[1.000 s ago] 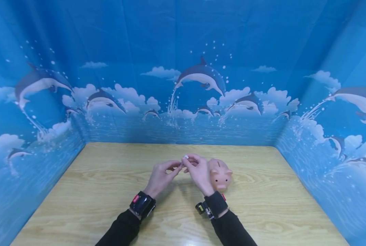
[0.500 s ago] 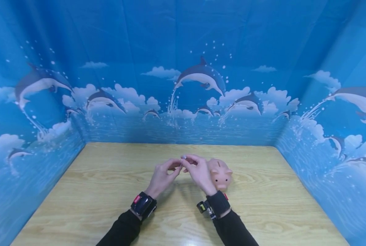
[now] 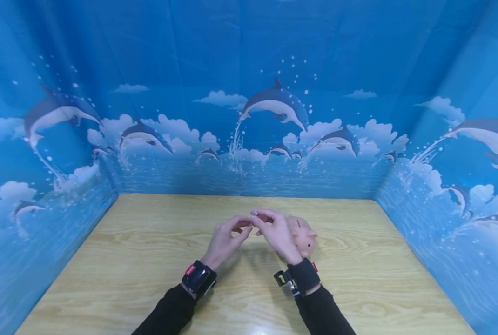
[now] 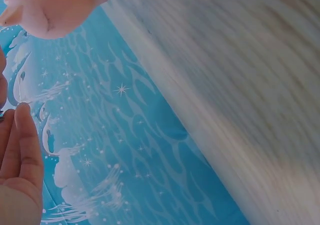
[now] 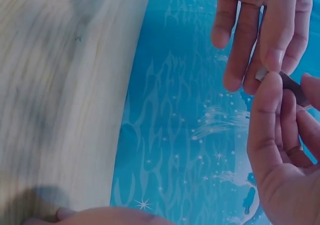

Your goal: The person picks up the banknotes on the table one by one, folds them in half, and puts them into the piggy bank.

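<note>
Both hands meet above the table, fingertips together at one small flat grey piece [image 5: 296, 91] with a bright silvery end. My left hand [image 3: 225, 237] pinches the silvery end between thumb and finger; its other fingers [image 5: 243, 55] hang straighter in the right wrist view. My right hand [image 3: 279, 235] grips the grey part with its thumb and fingers, hiding much of it. A pink piggy bank [image 3: 305, 241] stands just right of the right hand, which covers part of it in the head view. Its coin slot [image 3: 299, 223] faces up.
The hands are over a light wood-grain table [image 3: 157, 251]. A blue curtain [image 3: 182, 167] printed with dolphins and clouds encloses its back and both sides. Each wrist wears a black strap [image 3: 305, 278] with a small camera.
Both hands have shifted slightly to the right while keeping together at the small piece, and the right hand covers more of the piggy bank. The piece shows whiter in the earliest frame.
</note>
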`<state>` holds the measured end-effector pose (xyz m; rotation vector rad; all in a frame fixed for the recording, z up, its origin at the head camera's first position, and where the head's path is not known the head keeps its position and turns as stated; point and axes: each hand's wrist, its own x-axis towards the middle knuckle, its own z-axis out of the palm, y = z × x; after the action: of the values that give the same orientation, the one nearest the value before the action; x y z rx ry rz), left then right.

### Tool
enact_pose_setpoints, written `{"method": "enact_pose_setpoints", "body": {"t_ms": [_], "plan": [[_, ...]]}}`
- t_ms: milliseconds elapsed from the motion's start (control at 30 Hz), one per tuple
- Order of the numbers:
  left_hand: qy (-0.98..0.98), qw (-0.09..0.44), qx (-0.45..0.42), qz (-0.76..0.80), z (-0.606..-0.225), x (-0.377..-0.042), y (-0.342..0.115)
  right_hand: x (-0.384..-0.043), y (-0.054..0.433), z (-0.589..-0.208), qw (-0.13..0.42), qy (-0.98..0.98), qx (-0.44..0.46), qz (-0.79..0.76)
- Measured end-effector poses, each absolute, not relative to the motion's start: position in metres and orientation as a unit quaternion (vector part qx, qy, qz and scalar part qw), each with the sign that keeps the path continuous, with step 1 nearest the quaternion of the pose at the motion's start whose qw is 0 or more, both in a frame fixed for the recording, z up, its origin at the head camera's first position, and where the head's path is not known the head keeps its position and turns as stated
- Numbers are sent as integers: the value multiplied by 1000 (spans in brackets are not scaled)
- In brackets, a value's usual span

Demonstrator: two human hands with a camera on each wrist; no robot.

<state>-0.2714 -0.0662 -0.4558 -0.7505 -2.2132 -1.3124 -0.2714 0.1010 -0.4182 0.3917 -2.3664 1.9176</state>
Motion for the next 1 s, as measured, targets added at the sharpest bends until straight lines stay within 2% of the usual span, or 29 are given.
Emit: {"method": "enact_pose_setpoints", "body": {"t_ms": [500,800,1000], "plan": [[-804,223,-271,-481,-454,-268,-55,-272,112,-411,33,-787,147,598],[-795,229,-279,-487,-451,-268,-42,-271,129,-406,1,-796,144,587],[-789,232,-280,-495,-451,-271,-36,-272,136,-402,10,-810,149,567]]}}
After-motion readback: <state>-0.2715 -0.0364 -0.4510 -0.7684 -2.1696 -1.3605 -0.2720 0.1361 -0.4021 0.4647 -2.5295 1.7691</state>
